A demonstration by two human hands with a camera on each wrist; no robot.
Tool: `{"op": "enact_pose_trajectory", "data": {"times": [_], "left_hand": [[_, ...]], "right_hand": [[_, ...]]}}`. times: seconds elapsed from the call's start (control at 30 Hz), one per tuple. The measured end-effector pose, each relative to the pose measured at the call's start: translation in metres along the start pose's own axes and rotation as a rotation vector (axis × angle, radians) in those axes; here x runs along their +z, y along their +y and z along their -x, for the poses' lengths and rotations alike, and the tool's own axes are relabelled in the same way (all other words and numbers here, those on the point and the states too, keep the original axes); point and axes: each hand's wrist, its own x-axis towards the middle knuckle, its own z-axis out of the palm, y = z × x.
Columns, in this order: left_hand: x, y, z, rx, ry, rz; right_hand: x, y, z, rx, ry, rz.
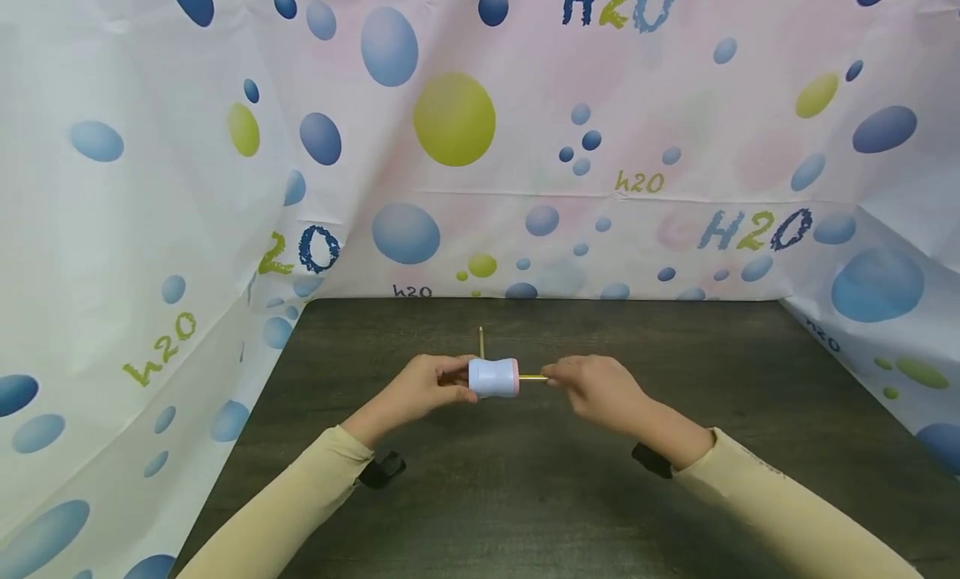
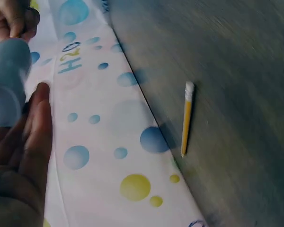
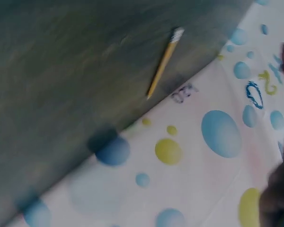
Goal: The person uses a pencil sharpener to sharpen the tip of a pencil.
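head faces forward-down; nearer wrist views share the lying pencil (image 2: pixel 186 119)

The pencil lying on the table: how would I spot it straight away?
Find the dark table, then the pale-blue cylinder in the left hand. The yellow pencil lies just beyond it, pointing towards the spotted backdrop. Unlike the yellow stick running from the cylinder to the right hand, it lies free of both hands.
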Motion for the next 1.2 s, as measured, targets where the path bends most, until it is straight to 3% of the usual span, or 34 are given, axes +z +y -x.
{"op": "enact_pose_trajectory", "data": {"times": [0.13, 0.23, 0.3, 0.43, 0.53, 0.7, 0.87, 1.2], "left_hand": [[0.001, 0.005, 0.005, 0.11, 0.067, -0.206], [0.002, 0.006, 0.007, 0.169, 0.098, -0.299], [0.003, 0.006, 0.007, 0.178, 0.112, -0.309], [0.004, 0.007, 0.007, 0.162, 0.132, -0.262], [0.004, 0.006, 0.006, 0.158, 0.125, -0.145], [0.003, 0.005, 0.004, 0.129, 0.08, 0.047], [-0.001, 0.002, 0.003, 0.032, 0.039, 0.118], [-0.009, -0.002, -0.005, -0.229, 0.032, 0.279]], "right_hand": [[-0.007, 0.003, -0.004, 0.225, -0.24, -0.386], [-0.008, 0.006, -0.007, 0.275, -0.298, -0.497], [-0.007, 0.007, -0.008, 0.257, -0.282, -0.464], [-0.002, 0.008, -0.008, 0.199, -0.18, -0.293], [0.001, 0.007, -0.007, 0.158, -0.102, -0.189], [0.004, 0.007, -0.004, 0.12, -0.033, -0.138], [0.006, 0.005, -0.003, 0.098, 0.017, -0.114], [0.014, 0.009, -0.004, -0.135, 0.305, 0.158]]}}
